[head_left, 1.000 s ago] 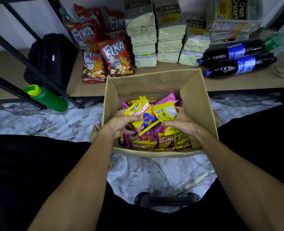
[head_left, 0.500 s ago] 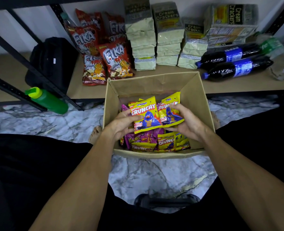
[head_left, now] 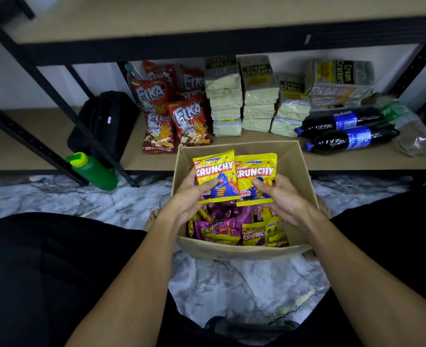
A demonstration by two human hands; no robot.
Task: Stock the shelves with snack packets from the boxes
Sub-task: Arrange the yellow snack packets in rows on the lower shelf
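Centre frame, above the box (head_left: 304, 186), my left grip (head_left: 189, 196) pinches one yellow Crunchy packet (head_left: 215, 169), my right grip (head_left: 284, 196) a second packet (head_left: 255, 171) beside it. Likely light, crinkly, slippery and crushable, so I hold lower edges gently.

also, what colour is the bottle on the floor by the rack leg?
The bottle is green with a yellow-green cap; head view shows it.

Two yellow Crunchy packets (head_left: 215, 171) upright, side by side (edges touching), over the open box (head_left: 297, 166).
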